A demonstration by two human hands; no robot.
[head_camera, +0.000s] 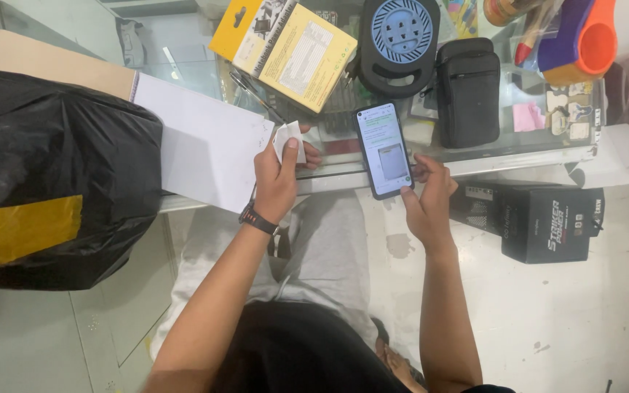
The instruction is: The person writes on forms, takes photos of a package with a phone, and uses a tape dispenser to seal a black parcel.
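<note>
My right hand point(426, 196) grips the lower edge of a dark smartphone point(382, 149), whose lit screen faces up at the front edge of the glass counter point(518, 151). My left hand point(277, 178), with a dark watch on its wrist, pinches a small white folded paper point(289, 140) just left of the phone. A white sheet on a notepad point(198, 142) lies directly left of that hand. Grey trousers and a black shirt show below.
A yellow boxed adapter point(285, 44), a round black-and-blue cable reel point(400, 44) and a black pouch point(467, 91) sit on the counter. A big black plastic bag with yellow tape point(45, 175) fills the left. A black carton point(540, 218) stands on the floor at right.
</note>
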